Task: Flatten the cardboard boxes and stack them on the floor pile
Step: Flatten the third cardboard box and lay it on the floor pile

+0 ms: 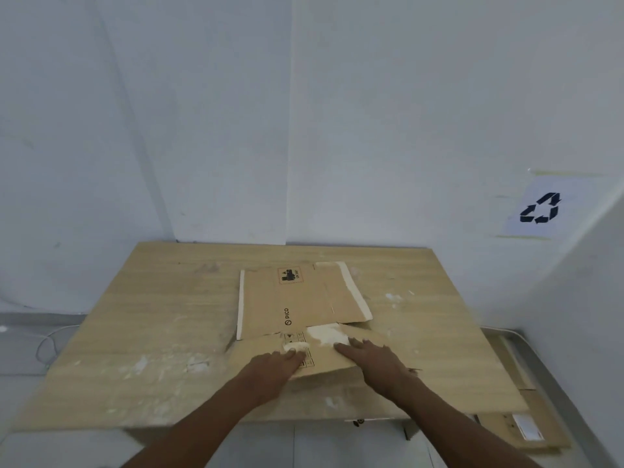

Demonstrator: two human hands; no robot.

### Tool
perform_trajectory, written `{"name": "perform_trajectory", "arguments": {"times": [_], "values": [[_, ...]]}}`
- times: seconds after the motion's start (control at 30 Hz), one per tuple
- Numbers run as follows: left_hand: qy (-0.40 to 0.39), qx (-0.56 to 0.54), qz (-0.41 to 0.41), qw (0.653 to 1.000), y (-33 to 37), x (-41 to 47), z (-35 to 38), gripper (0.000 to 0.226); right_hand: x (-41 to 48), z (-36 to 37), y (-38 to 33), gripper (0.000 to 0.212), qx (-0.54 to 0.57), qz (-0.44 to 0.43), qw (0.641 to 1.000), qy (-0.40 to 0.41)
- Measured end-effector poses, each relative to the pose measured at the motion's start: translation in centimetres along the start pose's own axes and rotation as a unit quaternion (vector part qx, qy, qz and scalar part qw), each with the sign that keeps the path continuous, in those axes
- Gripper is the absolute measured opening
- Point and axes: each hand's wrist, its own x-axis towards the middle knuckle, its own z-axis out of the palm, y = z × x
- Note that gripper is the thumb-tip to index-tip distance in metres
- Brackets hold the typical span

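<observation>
Both hands lie flat, fingers spread and gripping nothing — the left hand (pixel 277 364) and the right hand (pixel 371 358) press on the near flap of the flattened cardboard box (pixel 300 298), likely to crush its fold so it stays flat. The box lies in the middle of the wooden table (pixel 135 332). The floor pile (pixel 526 423) waits below the table's right edge, under the recycling sign (pixel 540 208).
</observation>
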Motion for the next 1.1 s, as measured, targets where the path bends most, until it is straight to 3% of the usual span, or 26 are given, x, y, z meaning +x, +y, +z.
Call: {"name": "perform_trajectory", "arguments": {"times": [0.17, 0.33, 0.57, 1.1], "values": [[0.024, 0.019, 0.003, 1.0, 6.9, 3.4, -1.9, 0.063, -4.1, 0.0, 7.1, 0.078, 0.009, 0.007, 1.0, 0.027], [0.011, -0.051, 0.039, 0.998, 16.9, 9.1, -3.9, 0.06, -10.6, 1.1, 17.6, 0.076, 0.023, 0.024, 0.999, 0.03], [0.004, -0.049, 0.064, 0.997, 31.0, 15.5, -5.5, 0.059, -19.2, 2.6, 30.6, 0.062, 0.045, 0.033, 0.998, 0.002], [0.024, -0.034, 0.109, 0.993, 43.3, 32.2, -9.2, 0.054, -20.5, 2.7, 52.3, 0.071, -0.028, 0.058, 0.996, 0.059]]}}
